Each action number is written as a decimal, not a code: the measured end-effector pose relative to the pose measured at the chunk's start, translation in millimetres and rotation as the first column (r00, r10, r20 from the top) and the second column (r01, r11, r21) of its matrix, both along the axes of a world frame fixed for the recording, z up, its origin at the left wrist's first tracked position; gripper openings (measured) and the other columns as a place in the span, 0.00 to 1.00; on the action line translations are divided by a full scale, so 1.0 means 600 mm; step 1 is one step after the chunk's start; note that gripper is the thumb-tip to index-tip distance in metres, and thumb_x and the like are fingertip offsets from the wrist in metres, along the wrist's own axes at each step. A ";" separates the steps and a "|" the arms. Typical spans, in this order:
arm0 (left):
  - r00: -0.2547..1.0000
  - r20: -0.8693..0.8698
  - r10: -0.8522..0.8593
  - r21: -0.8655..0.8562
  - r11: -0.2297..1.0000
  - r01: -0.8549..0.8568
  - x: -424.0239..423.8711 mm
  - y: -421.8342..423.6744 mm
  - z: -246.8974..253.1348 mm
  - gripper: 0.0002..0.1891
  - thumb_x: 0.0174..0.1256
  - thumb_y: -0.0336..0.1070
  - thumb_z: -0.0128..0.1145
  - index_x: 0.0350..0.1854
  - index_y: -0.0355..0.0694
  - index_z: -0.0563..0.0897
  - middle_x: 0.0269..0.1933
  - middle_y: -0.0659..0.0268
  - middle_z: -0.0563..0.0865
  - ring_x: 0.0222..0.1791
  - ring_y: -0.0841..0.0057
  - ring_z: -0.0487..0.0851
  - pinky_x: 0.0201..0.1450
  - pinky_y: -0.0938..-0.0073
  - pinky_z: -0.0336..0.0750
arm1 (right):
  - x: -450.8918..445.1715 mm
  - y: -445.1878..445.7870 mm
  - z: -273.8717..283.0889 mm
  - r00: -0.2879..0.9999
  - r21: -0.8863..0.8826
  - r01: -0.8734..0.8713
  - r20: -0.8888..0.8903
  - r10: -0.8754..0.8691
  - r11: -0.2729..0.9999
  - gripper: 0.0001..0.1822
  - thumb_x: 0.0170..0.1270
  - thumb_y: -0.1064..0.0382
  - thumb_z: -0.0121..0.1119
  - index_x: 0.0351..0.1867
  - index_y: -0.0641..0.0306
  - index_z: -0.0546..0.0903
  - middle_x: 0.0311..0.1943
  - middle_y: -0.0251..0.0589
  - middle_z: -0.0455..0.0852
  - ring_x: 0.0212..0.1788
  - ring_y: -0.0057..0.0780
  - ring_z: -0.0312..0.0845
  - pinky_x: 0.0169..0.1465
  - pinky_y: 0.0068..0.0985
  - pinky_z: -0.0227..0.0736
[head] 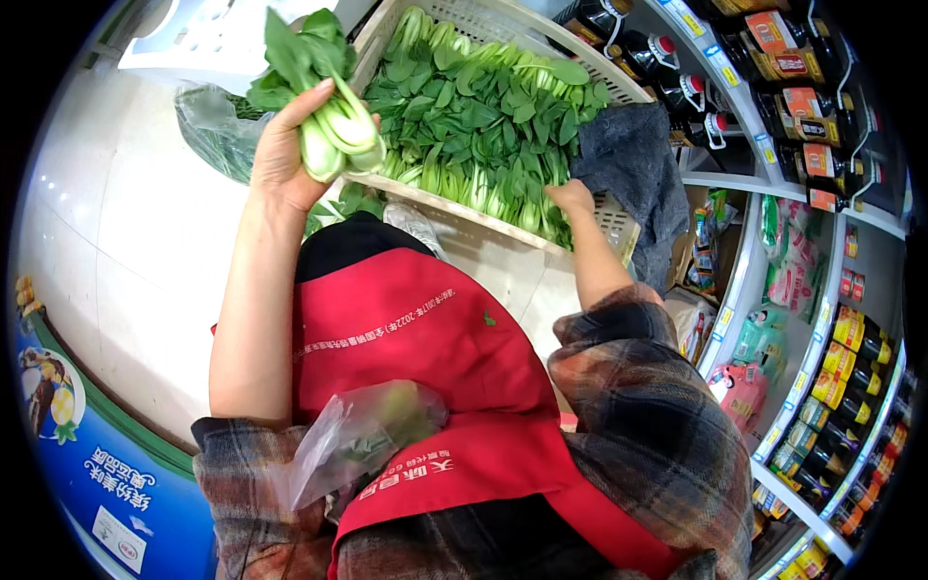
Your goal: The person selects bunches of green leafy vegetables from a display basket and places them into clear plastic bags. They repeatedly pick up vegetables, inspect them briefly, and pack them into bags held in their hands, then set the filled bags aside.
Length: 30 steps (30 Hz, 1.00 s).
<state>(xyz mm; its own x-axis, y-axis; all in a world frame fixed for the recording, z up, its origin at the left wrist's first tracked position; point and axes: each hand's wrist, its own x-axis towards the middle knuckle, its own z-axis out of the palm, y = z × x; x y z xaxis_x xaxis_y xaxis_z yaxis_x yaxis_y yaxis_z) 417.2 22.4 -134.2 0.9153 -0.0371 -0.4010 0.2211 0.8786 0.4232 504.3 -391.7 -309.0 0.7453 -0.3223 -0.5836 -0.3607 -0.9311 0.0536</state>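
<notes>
My left hand point(286, 163) is raised left of the crate and closed around a bunch of bok choy point(341, 141). Its pale stem bases face me and its leaves point away. A plastic crate point(464, 212) in front of me holds rows of bok choy point(478, 109), leaves toward the middle. Over the crate's right part, my right hand point(573, 197) touches the near row. Its fingertips are hidden among the stems, so a grip cannot be made out. A clear plastic bag point(362, 435) with something green inside lies against my red apron point(428, 326).
Dark cloth point(631, 167) drapes over the crate's right end. Shelves point(797, 196) of bottles and packets curve along the right. A bag of long greens point(217, 130) lies on the floor at left, near a white container point(203, 43). A blue printed cabinet point(116, 464) stands lower left.
</notes>
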 end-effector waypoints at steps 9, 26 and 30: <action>0.988 -0.086 -0.130 0.024 0.991 0.133 0.000 -0.050 0.006 0.23 0.52 0.43 0.69 0.48 0.40 0.76 0.43 0.62 0.82 0.44 0.69 0.81 0.52 0.63 0.77 | -0.055 0.094 0.250 0.936 0.962 0.273 -0.264 -0.234 0.008 0.14 0.60 0.66 0.49 0.45 0.72 0.76 0.37 0.39 0.82 0.38 0.26 0.81 0.42 0.27 0.78; 0.971 0.053 -0.235 0.321 0.924 0.206 -0.012 -0.064 -0.004 0.23 0.57 0.38 0.64 0.52 0.36 0.73 0.45 0.63 0.80 0.42 0.74 0.81 0.43 0.70 0.79 | -0.103 0.322 0.316 0.954 0.960 -0.246 0.264 -0.143 0.134 0.13 0.62 0.57 0.59 0.38 0.66 0.83 0.32 0.41 0.84 0.31 0.25 0.81 0.35 0.24 0.74; 0.989 0.019 -0.149 0.286 0.948 0.138 -0.009 -0.059 0.002 0.16 0.55 0.34 0.64 0.44 0.36 0.76 0.38 0.63 0.83 0.38 0.72 0.83 0.44 0.67 0.80 | 0.031 0.099 0.181 0.853 0.610 -0.103 0.460 -0.245 0.786 0.16 0.66 0.54 0.53 0.41 0.63 0.83 0.33 0.38 0.86 0.34 0.27 0.82 0.37 0.25 0.76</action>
<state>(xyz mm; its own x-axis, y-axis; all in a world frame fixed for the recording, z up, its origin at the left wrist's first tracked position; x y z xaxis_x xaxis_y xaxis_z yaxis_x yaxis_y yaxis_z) 411.7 -12.9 -132.8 0.9241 -0.0596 -0.3775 0.3139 0.6820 0.6606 523.0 -332.1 -200.4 0.9675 -0.1045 -0.2304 -0.2393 -0.6736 -0.6993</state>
